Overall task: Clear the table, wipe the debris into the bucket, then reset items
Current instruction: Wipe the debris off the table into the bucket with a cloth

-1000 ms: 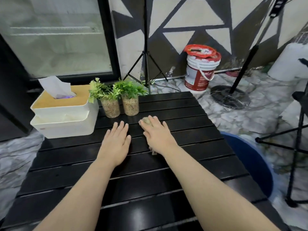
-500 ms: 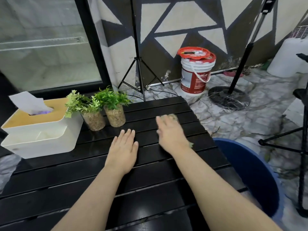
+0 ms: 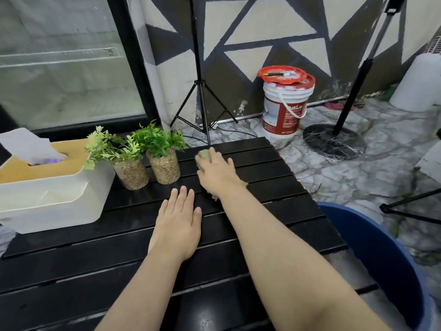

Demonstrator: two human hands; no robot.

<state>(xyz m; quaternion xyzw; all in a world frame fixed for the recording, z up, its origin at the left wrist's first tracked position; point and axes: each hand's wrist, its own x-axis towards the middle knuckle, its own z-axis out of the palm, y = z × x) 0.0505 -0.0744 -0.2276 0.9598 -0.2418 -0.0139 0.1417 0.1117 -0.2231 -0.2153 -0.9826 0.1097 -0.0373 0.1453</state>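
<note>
On the black slatted table [image 3: 274, 211] my right hand [image 3: 218, 174] presses a greenish-grey cloth [image 3: 204, 156] flat near the far edge, fingers straight; most of the cloth is hidden under the palm. My left hand [image 3: 177, 225] lies flat on the slats nearer to me, holding nothing. A blue bucket [image 3: 391, 263] stands on the floor just off the table's right edge. Two small glass pots of green plants [image 3: 132, 172] [image 3: 164, 164] stand at the far left of the cloth. A white tissue box [image 3: 47, 185] with a wooden lid sits at the table's left.
Behind the table stand a black tripod [image 3: 200, 96] and a white and red paint bucket [image 3: 285, 108]. A round black stand base [image 3: 334, 142] rests on the marble floor at the right. Another tripod leg [image 3: 410, 204] crosses the floor far right.
My right hand has slid the cloth away from me toward the table's far edge, next to the plants. My left hand stays flat. The view has shifted right, showing more bucket.
</note>
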